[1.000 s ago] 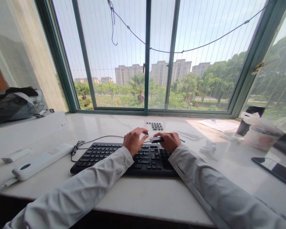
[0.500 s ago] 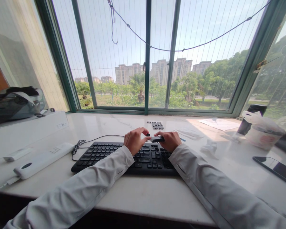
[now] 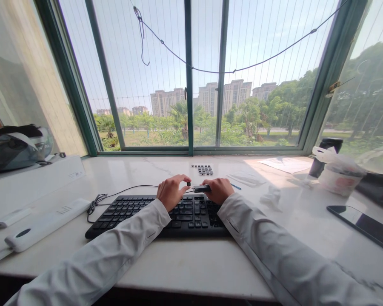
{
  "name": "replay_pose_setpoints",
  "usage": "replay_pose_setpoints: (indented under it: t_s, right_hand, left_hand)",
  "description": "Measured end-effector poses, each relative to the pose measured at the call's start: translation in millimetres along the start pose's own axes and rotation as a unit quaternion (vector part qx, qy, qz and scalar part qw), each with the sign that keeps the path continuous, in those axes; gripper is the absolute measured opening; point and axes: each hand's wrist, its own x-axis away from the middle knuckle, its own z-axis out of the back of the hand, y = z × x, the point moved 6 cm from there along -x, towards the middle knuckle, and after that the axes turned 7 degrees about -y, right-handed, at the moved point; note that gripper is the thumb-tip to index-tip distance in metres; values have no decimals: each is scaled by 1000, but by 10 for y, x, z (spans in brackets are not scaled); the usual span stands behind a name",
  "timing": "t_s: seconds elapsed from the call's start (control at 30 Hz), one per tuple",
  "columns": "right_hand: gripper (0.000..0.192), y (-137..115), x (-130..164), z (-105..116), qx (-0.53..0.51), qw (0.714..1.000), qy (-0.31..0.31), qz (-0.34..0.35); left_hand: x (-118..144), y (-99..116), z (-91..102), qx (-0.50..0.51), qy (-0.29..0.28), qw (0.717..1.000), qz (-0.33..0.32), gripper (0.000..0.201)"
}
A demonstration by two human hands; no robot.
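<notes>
- Your left hand (image 3: 170,193) pinched a small black keycap (image 3: 189,184) between thumb and forefinger, just above the black keyboard (image 3: 140,210).
- Your right hand (image 3: 219,190) closed around a small dark tool (image 3: 201,188), its tip near the keycap.
- Loose keycaps (image 3: 203,170) lay in rows on the white sill (image 3: 185,259), behind the keyboard.
- A phone (image 3: 362,224) lay well apart, at the right.
</notes>
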Motion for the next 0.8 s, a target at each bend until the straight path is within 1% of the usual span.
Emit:
replay_pose_setpoints:
  t_s: [0.13,0.2,0.33,0.4,0.53,0.63,0.73,0.8]
  right_hand:
    - [26,-5,-16,-44,14,999,-47,-7]
    - [30,2,-13,-46,6,998,-60,-14]
    - [46,12,7,11,-22,998,-48,-35]
    - [50,-3,15,44,-31,998,-39,-38]
    - [44,-32,15,101,-34,999,-25,-24]
    - [38,3,5,132,-35,999,-18,-28]
    - [36,72,-6,159,-36,998,-5,-47]
    - [35,120,-13,170,-34,997,6,-63]
  left_hand:
    - [-18,-56,-24,-25,-6,1000,15,18]
    - [-30,-82,-39,-36,-13,999,20,19]
    - [-65,-130,-28,-56,-19,998,25,20]
    - [-93,-175,-10,-66,-22,997,32,21]
    - [-181,-320,-4,-85,-49,994,55,21]
    - [-290,-405,-31,-94,-84,991,53,25]
    - [-465,-434,-78,-107,-123,986,39,30]
    - [-625,-435,-127,-121,-149,981,28,30]
